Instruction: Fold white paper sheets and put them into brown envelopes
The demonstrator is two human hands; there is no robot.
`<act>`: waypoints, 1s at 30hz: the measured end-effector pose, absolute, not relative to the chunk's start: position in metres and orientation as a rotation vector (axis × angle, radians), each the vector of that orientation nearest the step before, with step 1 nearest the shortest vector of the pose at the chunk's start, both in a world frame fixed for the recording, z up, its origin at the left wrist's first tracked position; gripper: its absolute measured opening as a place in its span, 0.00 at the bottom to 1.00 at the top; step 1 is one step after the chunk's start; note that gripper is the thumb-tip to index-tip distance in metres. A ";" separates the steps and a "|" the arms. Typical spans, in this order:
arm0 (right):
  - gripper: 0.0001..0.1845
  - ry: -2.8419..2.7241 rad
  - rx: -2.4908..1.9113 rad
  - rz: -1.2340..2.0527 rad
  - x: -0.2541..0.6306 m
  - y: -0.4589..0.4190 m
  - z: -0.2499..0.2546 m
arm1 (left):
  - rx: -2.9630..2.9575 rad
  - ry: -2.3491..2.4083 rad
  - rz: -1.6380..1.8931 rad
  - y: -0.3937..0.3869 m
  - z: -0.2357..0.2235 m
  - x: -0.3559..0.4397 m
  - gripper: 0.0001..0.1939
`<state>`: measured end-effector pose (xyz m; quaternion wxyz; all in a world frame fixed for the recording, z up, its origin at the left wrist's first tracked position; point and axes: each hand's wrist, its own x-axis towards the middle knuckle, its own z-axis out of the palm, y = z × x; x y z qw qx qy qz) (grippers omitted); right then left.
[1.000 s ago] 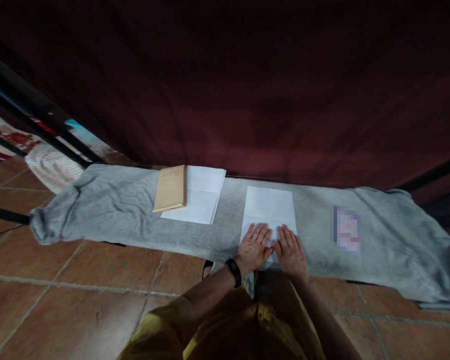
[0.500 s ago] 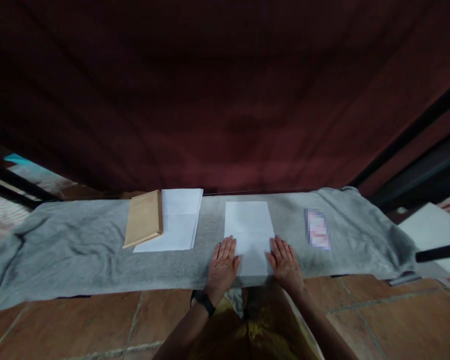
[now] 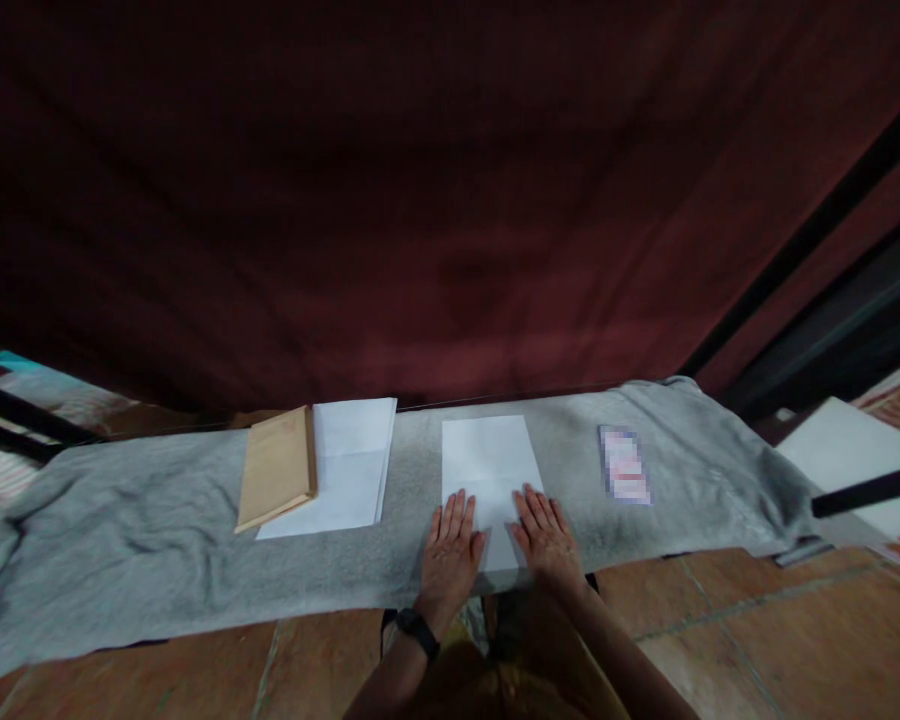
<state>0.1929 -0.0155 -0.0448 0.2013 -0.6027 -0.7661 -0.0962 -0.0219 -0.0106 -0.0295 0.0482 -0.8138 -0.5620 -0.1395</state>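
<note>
white sheet [image 3: 487, 450] lies flat on the grey cloth [image 3: 157, 560], between a loose paper stack [image 3: 354, 460] on my left and a pixelated pinkish item [image 3: 625, 465] on my right. left hand [image 3: 450, 545] and right hand [image 3: 545, 535] both palm down on its near half, one at each side edge, fingers extended, nothing pinched. faint line runs across the sheet, likely a crease.

handling guess: very light, floppy, dents and tears easily; could skid or wrinkle on that soft cloth if pushed unevenly. best hold: light thumb-and-finger pinch at the far corners or side edges, press flat elsewhere. brown packet [image 3: 276, 465] partly covers the stack, looks stiffer.
</note>
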 end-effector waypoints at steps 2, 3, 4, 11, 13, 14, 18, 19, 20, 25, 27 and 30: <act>0.30 -2.125 -1.716 -0.292 0.203 -0.018 -0.046 | -2.435 -1.746 -0.426 -0.013 -0.031 -0.032 0.29; 0.30 -2.124 -1.728 -0.301 0.207 -0.019 -0.047 | -2.419 -1.760 -0.430 -0.014 -0.031 -0.035 0.29; 0.30 -2.124 -1.735 -0.310 0.209 -0.020 -0.047 | -2.409 -1.767 -0.433 -0.015 -0.031 -0.038 0.29; 0.31 -2.099 -1.715 -0.373 0.208 -0.021 -0.048 | -2.399 -1.766 -0.396 -0.018 -0.025 -0.029 0.28; 0.31 -2.085 -1.698 -0.393 0.207 -0.021 -0.048 | -2.485 -1.688 -0.394 -0.019 -0.023 -0.020 0.28; 0.31 -2.078 -1.691 -0.403 0.207 -0.020 -0.048 | -2.541 -1.637 -0.392 -0.020 -0.022 -0.015 0.28; 0.31 -2.068 -1.684 -0.422 0.208 -0.019 -0.051 | -2.685 -1.507 -0.362 -0.023 -0.019 -0.007 0.28; 0.30 -2.073 -1.684 -0.421 0.208 -0.019 -0.051 | -2.698 -1.499 -0.353 -0.023 -0.018 -0.008 0.28; 0.30 -2.077 -1.685 -0.421 0.209 -0.019 -0.052 | -2.711 -1.493 -0.346 -0.024 -0.018 -0.010 0.28; 0.29 -2.092 -1.689 -0.405 0.209 -0.019 -0.053 | -2.804 -1.487 -0.306 -0.024 -0.017 -0.019 0.35; 0.29 -2.092 -1.697 -0.385 0.209 -0.019 -0.053 | -2.838 -1.502 -0.275 -0.025 -0.017 -0.021 0.37; 0.32 -2.099 -1.699 -0.349 0.209 -0.020 -0.055 | -2.881 -1.523 -0.212 -0.026 -0.016 -0.021 0.40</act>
